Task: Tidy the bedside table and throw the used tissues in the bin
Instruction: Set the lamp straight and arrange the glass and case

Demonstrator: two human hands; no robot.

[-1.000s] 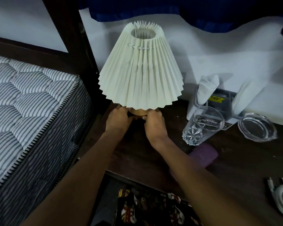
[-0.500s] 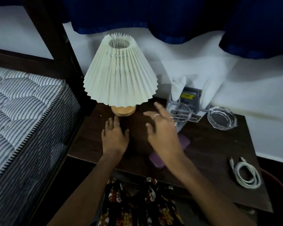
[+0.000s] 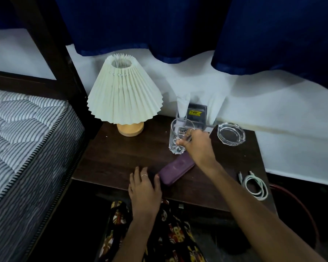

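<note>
A dark wooden bedside table (image 3: 121,159) holds a lamp (image 3: 124,91) with a pleated cream shade at its back left. My right hand (image 3: 197,146) wraps around a clear cut-glass tumbler (image 3: 176,138) near the table's back middle. My left hand (image 3: 144,188) lies flat with fingers spread on the front edge, its thumb beside a purple case (image 3: 176,171). Behind the tumbler stands a clear holder (image 3: 197,114) with two white tissues (image 3: 183,103) sticking up. No bin is in view.
A glass ashtray (image 3: 231,133) sits at the back right and a coiled white cable (image 3: 256,186) near the front right edge. A striped mattress (image 3: 27,133) and a dark bed post (image 3: 51,53) border the left. Blue curtains (image 3: 178,25) hang above the white wall.
Both hands let go of the lamp base. The right hand moved right and closed on the tumbler; the left slid back to the front edge. My view pulled back.
</note>
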